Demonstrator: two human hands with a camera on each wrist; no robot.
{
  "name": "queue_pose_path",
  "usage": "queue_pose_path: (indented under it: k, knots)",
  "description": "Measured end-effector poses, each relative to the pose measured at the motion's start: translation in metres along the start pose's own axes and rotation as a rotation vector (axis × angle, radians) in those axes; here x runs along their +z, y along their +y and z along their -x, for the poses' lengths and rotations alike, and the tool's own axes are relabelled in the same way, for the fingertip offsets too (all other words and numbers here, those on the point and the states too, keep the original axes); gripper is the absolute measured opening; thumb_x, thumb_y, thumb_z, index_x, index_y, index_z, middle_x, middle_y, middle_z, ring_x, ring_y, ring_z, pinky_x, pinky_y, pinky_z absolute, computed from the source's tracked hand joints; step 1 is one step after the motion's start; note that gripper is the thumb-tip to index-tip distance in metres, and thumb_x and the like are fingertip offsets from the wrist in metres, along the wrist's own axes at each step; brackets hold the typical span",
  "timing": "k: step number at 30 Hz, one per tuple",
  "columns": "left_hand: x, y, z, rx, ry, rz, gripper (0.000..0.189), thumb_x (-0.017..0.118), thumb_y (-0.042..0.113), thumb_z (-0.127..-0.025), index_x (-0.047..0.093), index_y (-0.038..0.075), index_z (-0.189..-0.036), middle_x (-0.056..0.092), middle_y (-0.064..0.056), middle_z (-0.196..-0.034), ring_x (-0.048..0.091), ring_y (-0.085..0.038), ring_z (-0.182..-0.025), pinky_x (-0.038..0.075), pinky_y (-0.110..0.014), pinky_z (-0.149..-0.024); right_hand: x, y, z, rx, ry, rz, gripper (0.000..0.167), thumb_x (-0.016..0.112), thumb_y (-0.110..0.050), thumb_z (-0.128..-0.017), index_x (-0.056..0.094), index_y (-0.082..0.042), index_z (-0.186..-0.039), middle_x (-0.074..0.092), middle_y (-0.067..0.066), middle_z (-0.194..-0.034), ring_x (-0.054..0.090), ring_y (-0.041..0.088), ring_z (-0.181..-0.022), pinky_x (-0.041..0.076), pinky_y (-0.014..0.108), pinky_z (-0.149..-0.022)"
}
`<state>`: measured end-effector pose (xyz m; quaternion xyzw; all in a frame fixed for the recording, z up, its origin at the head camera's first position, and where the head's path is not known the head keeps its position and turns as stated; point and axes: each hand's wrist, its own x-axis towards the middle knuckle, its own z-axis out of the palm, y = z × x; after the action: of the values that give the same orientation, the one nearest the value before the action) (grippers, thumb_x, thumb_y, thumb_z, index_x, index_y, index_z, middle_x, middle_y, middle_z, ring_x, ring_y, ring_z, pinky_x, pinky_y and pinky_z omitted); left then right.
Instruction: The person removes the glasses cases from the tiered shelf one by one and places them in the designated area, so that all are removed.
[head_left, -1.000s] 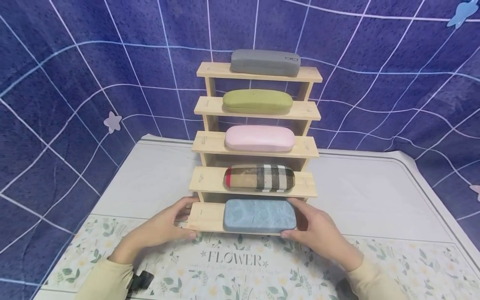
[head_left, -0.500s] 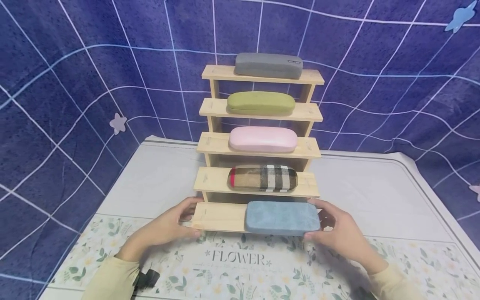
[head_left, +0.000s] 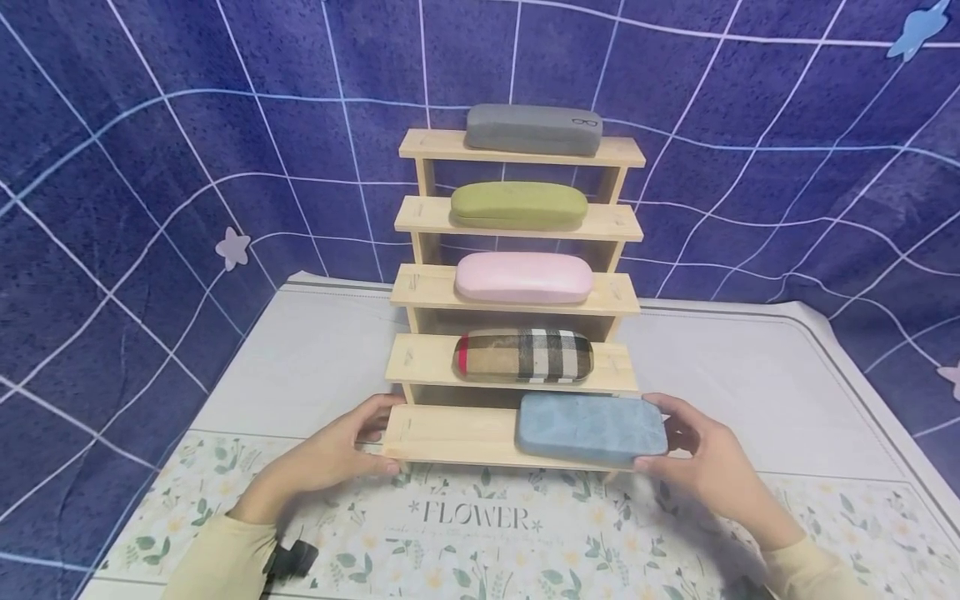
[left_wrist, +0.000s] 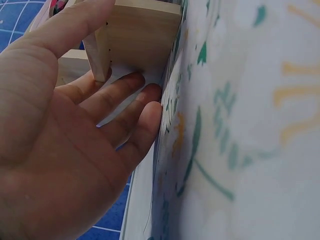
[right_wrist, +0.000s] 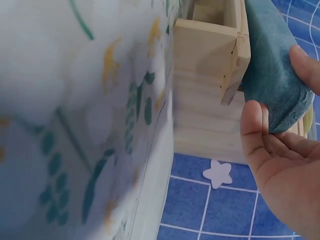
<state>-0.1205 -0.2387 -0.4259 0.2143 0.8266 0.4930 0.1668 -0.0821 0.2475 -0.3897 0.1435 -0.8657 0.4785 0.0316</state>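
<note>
A blue glasses case (head_left: 591, 427) sits at the right part of the lowest step of a wooden tiered rack (head_left: 457, 433), its right end jutting past the step. My right hand (head_left: 705, 458) grips that end, thumb at the front and fingers behind; the right wrist view shows the blue case (right_wrist: 272, 60) between thumb and fingers. Whether the case still rests on the step is hard to tell. My left hand (head_left: 322, 454) holds the left end of the lowest step, thumb at its front edge. In the left wrist view, its fingers lie along the wooden end (left_wrist: 140, 37).
Higher steps carry a plaid case (head_left: 525, 356), a pink case (head_left: 523, 277), a green case (head_left: 519, 206) and a grey case (head_left: 534, 129). A flower-printed mat (head_left: 472, 542) covers the front of the white table (head_left: 735, 367). A blue gridded curtain (head_left: 300, 167) hangs behind.
The blue glasses case has slid right along the lowest step with my right hand, baring the step's left half. My left hand stays at the step's left end.
</note>
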Motion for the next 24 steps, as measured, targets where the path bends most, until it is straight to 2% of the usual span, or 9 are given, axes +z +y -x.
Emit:
queue_pose_path:
  k: [6,15,19,24]
  knots:
    - [0.000,-0.001,0.000,-0.002,0.004,-0.011,0.082,0.085,0.025,-0.082,0.039,0.019,-0.149,0.051,-0.011,-0.146,0.045,-0.040,-0.136,0.036,-0.058,-0.112,-0.005,0.009,0.007,-0.030,0.018,0.002,0.074,0.087,-0.003,-0.076,0.052,-0.001,-0.141,0.066,0.011,-0.096,0.069,0.015,-0.083,0.060,0.024,-0.076]
    - [0.000,0.001,0.000,-0.005,-0.003,0.003,0.085,0.085,0.025,-0.082,0.036,0.018,-0.151,0.048,-0.012,-0.149,0.042,-0.041,-0.138,0.034,-0.058,-0.114,-0.018,0.017,0.012,-0.043,-0.002,-0.005,0.074,0.085,-0.001,-0.078,0.050,-0.003,-0.143,0.070,0.007,-0.099,0.070,0.016,-0.085,0.057,0.022,-0.077]
    - [0.001,0.001,0.001,-0.005,-0.011,0.014,0.086,0.084,0.024,-0.084,0.034,0.017,-0.153,0.046,-0.013,-0.150,0.040,-0.041,-0.139,0.033,-0.058,-0.114,-0.025,0.024,0.016,-0.023,-0.020,-0.085,0.074,0.082,0.004,-0.080,0.047,-0.001,-0.144,0.070,0.000,-0.112,0.070,0.014,-0.094,0.059,0.026,-0.076]
    - [0.001,0.002,0.001,-0.010,-0.003,0.004,0.084,0.084,0.025,-0.084,0.035,0.018,-0.152,0.046,-0.013,-0.150,0.041,-0.042,-0.138,0.034,-0.059,-0.113,-0.037,0.032,0.019,-0.019,-0.055,-0.309,0.073,0.072,0.018,-0.081,0.043,0.002,-0.146,0.060,-0.003,-0.129,0.068,0.014,-0.106,0.061,0.030,-0.078]
